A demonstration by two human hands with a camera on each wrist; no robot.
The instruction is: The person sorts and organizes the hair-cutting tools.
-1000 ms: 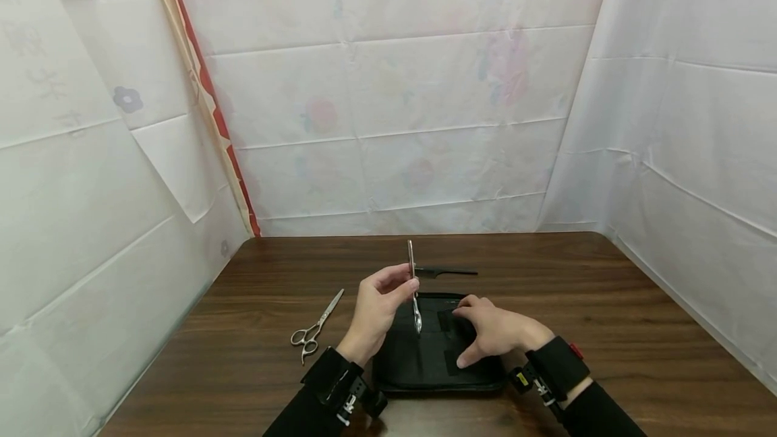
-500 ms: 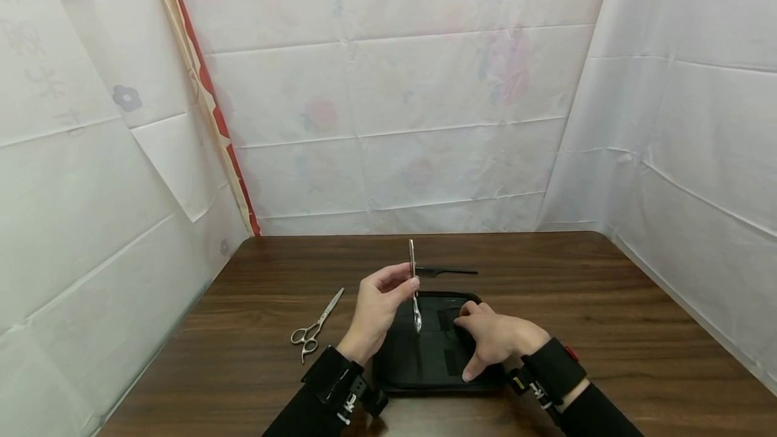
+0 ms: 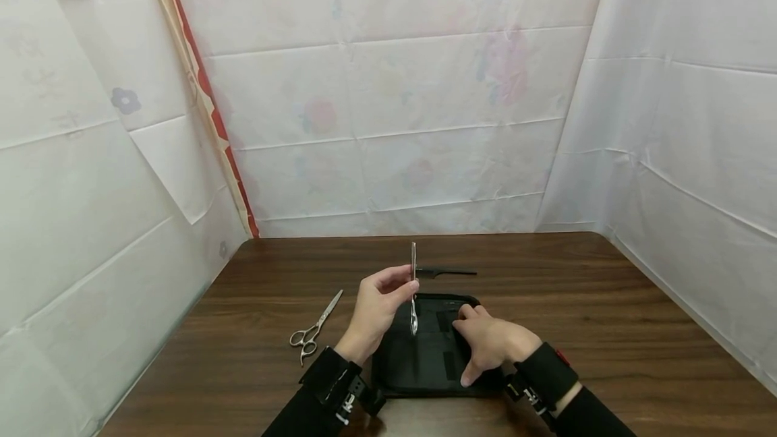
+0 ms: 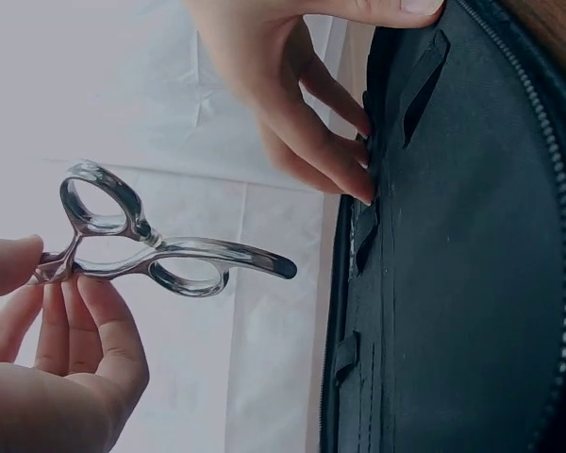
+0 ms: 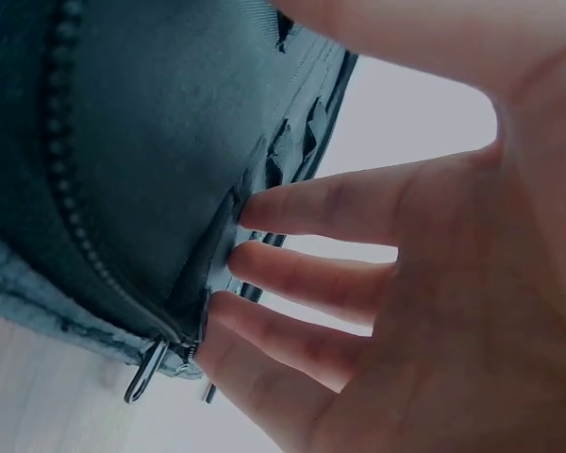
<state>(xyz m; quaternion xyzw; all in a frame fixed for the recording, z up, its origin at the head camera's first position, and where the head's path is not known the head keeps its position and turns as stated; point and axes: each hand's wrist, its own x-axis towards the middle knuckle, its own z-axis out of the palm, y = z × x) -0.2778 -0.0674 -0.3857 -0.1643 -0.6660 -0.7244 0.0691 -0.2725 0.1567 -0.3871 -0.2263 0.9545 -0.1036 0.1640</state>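
Note:
Between thumb and fingertips my left hand [image 3: 375, 312] holds a pair of shiny scissors [image 4: 193, 253] near the pivot. Its finger rings and curved finger rest face the wrist camera; in the head view it stands edge-on above the black zip case [image 3: 397, 359]. The case lies open on the table, with dark loops and slots inside. My right hand [image 3: 493, 341] is spread over the case's right side. Its fingertips [image 5: 255, 208] touch the inner panel along a pocket edge, and the thumb rests lower on the case. The right palm hides part of the case.
A second pair of scissors [image 3: 317, 328] lies on the wooden table [image 3: 243, 342], left of my left hand. Behind the case lies a thin black comb-like thing [image 3: 449, 272], partly hidden. White sheeting [image 3: 394, 100] walls the table at the back and both sides.
My right hand has slid slightly toward me over the case, its thumb moving nearer the front edge. The left hand and its scissors stay almost in place.

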